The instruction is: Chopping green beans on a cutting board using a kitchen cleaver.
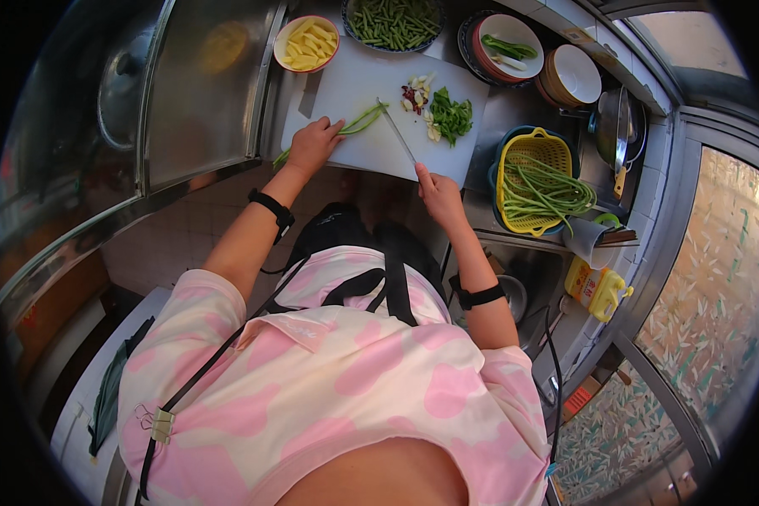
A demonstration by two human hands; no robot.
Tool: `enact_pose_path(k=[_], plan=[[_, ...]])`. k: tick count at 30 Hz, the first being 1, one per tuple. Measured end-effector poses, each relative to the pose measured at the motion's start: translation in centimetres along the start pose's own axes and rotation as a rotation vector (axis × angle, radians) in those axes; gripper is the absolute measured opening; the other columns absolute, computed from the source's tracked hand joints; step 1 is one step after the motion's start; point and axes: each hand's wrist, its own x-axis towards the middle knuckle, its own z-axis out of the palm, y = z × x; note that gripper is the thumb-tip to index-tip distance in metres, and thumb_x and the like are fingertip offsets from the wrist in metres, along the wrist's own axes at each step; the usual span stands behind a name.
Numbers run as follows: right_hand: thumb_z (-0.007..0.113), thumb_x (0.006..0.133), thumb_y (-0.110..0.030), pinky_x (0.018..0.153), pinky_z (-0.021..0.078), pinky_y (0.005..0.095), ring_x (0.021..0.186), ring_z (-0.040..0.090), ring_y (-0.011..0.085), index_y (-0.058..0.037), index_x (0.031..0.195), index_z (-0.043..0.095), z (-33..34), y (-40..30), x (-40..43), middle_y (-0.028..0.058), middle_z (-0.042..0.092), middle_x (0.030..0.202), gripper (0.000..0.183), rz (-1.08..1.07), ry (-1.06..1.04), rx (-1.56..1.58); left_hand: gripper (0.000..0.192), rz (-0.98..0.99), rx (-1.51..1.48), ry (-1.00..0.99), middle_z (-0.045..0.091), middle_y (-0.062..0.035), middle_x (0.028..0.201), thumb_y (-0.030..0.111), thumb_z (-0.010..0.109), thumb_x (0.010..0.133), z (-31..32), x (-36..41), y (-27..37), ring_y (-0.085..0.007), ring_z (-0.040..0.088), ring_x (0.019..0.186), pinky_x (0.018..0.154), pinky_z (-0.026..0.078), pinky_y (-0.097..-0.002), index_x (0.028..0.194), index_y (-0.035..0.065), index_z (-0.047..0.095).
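Note:
My left hand (316,144) holds a small bunch of long green beans (365,119) against the white cutting board (349,79). The beans' other ends stick out past my wrist, over the board's near left edge. In my right hand (441,195) is the handle of a kitchen knife (397,131). Its blade points away from me, and the tip meets the far ends of the beans. Farther right on the board lie chopped green leaves or peppers (451,117), pale garlic pieces (432,128) and dried red chili pieces (411,101).
Behind the board stand a bowl of potato strips (305,45) and a dish of cut beans (393,25). To the right are stacked bowls (577,74), a yellow colander (510,222) of whole long beans (537,180), a chopstick jug (582,240) and a sink (539,256). A metal-framed panel (196,120) borders the left.

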Motion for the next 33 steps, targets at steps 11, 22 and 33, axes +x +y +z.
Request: enact_pose_path(k=[11, 22, 33], plan=[[0.044, 0.096, -0.064, 0.070, 0.0493, 0.0520, 0.076, 0.063, 0.0474, 0.0055, 0.071, 0.067, 3.9, -0.6, 3.2, 0.0293, 0.065, 0.076, 0.077, -0.018, 0.025, -0.243, 0.033, 0.070, 0.068, -0.005, 0.055, -0.0056, 0.078, 0.028, 0.069, 0.085, 0.3, 0.2, -0.5, -0.0266, 0.061, 0.074, 0.062, 0.050, -0.0408, 0.117, 0.0183, 0.068], [0.044, 0.099, -0.060, 0.066, 0.0468, 0.0452, 0.063, 0.058, 0.0387, 0.0035, 0.065, 0.060, 3.0, -0.2, 3.8, 0.0208, 0.061, 0.064, 0.073, -0.100, 0.034, 0.042, 0.033, 0.073, -0.169, -0.057, 0.056, -0.0120, 0.088, 0.015, 0.066, 0.088, 0.7, -1.5, -0.1, -0.0312, 0.059, 0.083, 0.071, 0.051, -0.0422, 0.121, 0.0072, 0.064], [0.046, 0.097, -0.062, 0.069, 0.0494, 0.0456, 0.068, 0.063, 0.0401, 0.0039, 0.066, 0.064, 3.2, -1.6, 1.3, 0.0230, 0.063, 0.066, 0.074, -0.021, -0.031, -0.023, 0.016, -0.008, -0.238, 0.069, 0.060, -0.0100, 0.083, 0.015, 0.067, 0.086, 2.1, 1.4, 0.4, -0.0305, 0.062, 0.081, 0.071, 0.052, -0.0419, 0.099, 0.0072, 0.071]])
